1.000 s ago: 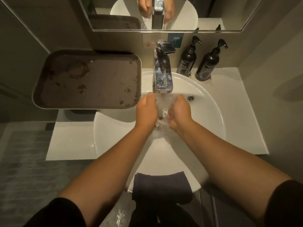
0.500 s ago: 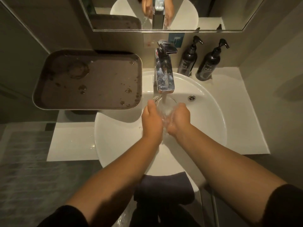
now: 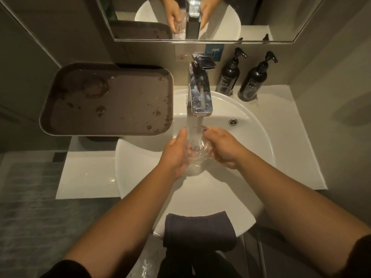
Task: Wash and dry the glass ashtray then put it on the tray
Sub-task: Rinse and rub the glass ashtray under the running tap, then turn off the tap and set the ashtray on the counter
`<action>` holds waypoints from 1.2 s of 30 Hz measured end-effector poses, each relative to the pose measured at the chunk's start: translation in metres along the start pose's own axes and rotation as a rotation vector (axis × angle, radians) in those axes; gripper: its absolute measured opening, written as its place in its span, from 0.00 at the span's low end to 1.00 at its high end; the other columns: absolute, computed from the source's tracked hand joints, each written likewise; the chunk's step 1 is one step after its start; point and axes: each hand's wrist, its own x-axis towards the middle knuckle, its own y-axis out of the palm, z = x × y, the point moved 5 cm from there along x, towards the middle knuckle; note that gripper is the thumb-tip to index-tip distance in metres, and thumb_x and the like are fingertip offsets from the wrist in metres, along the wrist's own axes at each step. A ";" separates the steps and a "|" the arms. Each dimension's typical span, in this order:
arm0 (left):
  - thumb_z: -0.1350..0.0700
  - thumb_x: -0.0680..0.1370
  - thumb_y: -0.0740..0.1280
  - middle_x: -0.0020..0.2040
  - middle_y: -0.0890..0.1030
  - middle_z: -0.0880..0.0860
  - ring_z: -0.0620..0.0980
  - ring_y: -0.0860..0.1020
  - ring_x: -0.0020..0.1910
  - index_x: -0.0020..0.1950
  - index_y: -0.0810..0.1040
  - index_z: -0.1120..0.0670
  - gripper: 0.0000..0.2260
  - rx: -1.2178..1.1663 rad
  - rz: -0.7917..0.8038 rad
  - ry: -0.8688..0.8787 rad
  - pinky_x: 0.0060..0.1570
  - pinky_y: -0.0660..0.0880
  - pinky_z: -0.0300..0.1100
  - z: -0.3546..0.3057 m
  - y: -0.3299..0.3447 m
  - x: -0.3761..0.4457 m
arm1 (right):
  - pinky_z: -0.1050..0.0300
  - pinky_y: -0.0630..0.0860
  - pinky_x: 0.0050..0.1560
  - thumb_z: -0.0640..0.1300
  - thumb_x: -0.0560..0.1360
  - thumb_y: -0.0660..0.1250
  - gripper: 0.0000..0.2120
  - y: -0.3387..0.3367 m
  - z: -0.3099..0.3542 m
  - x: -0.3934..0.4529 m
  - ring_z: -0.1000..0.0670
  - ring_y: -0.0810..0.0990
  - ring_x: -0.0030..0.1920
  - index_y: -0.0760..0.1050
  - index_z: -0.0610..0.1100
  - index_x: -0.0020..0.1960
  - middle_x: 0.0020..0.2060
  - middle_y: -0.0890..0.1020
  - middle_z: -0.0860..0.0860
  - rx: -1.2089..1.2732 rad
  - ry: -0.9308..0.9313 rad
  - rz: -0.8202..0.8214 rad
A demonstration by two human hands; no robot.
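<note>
The clear glass ashtray (image 3: 197, 151) is held between both hands over the white basin (image 3: 251, 129), under water running from the chrome tap (image 3: 199, 93). My left hand (image 3: 175, 153) grips its left side, thumb up. On the right side my right hand (image 3: 222, 147) cups it with fingers curled around the rim. The glass is blurred by the water. The dark brown tray (image 3: 60, 121), wet with drops, sits to the left of the tap. A dark folded towel (image 3: 198, 229) hangs over the basin's near rim.
Two black pump bottles (image 3: 228, 75) (image 3: 255, 79) stand on the white counter (image 3: 297, 149) behind the basin at the right. A mirror (image 3: 261, 15) hangs above the tap. The overflow hole (image 3: 232, 122) lies right of the stream. Walls close in on both sides.
Both hands have drawn slightly toward me and shifted their grip on the ashtray under the stream. Water keeps running.
</note>
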 end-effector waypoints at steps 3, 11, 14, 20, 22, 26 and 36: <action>0.51 0.83 0.58 0.56 0.81 0.64 0.62 0.80 0.55 0.63 0.75 0.62 0.17 -0.085 0.068 0.044 0.56 0.76 0.59 0.000 0.003 -0.004 | 0.41 0.69 0.67 0.38 0.81 0.59 0.17 -0.008 0.007 -0.008 0.34 0.74 0.63 0.70 0.31 0.67 0.63 0.75 0.31 0.059 0.087 0.124; 0.62 0.78 0.64 0.46 0.83 0.60 0.57 0.81 0.47 0.56 0.78 0.62 0.09 -0.143 0.081 0.086 0.55 0.76 0.57 -0.001 -0.007 -0.006 | 0.55 0.68 0.68 0.41 0.75 0.61 0.28 -0.008 0.176 -0.014 0.52 0.71 0.66 0.61 0.48 0.74 0.69 0.70 0.50 -0.909 -0.684 -0.391; 0.64 0.76 0.65 0.49 0.81 0.61 0.58 0.80 0.48 0.60 0.76 0.63 0.13 -0.169 0.117 0.072 0.54 0.77 0.56 0.001 -0.004 -0.009 | 0.48 0.64 0.71 0.36 0.72 0.63 0.31 0.028 0.207 -0.005 0.44 0.66 0.72 0.63 0.47 0.74 0.73 0.67 0.45 -1.475 -0.827 -0.195; 0.65 0.72 0.65 0.42 0.79 0.59 0.55 0.79 0.41 0.47 0.77 0.59 0.05 -0.253 0.124 0.056 0.45 0.77 0.50 0.000 -0.011 -0.012 | 0.45 0.70 0.64 0.34 0.76 0.66 0.29 0.033 0.196 0.004 0.40 0.71 0.68 0.64 0.46 0.75 0.71 0.71 0.44 -1.661 -0.769 -0.104; 0.65 0.72 0.65 0.43 0.78 0.60 0.57 0.78 0.43 0.45 0.78 0.59 0.04 -0.263 0.121 0.055 0.49 0.74 0.53 0.000 -0.013 -0.011 | 0.46 0.68 0.68 0.30 0.75 0.64 0.31 0.031 0.185 0.001 0.42 0.68 0.72 0.63 0.45 0.75 0.73 0.69 0.44 -1.686 -0.813 -0.124; 0.64 0.71 0.66 0.43 0.82 0.61 0.57 0.82 0.43 0.45 0.78 0.60 0.04 -0.265 0.108 0.052 0.48 0.77 0.54 -0.003 -0.013 -0.012 | 0.45 0.64 0.71 0.27 0.75 0.60 0.33 0.025 0.168 0.001 0.45 0.61 0.75 0.59 0.45 0.77 0.76 0.62 0.45 -1.648 -0.792 -0.159; 0.54 0.81 0.62 0.38 0.82 0.55 0.48 0.82 0.36 0.48 0.75 0.58 0.08 -0.177 0.165 0.118 0.32 0.77 0.40 -0.019 -0.010 -0.019 | 0.48 0.74 0.54 0.54 0.81 0.59 0.13 -0.018 0.039 -0.026 0.46 0.76 0.54 0.75 0.47 0.58 0.54 0.79 0.49 -0.441 0.056 -0.282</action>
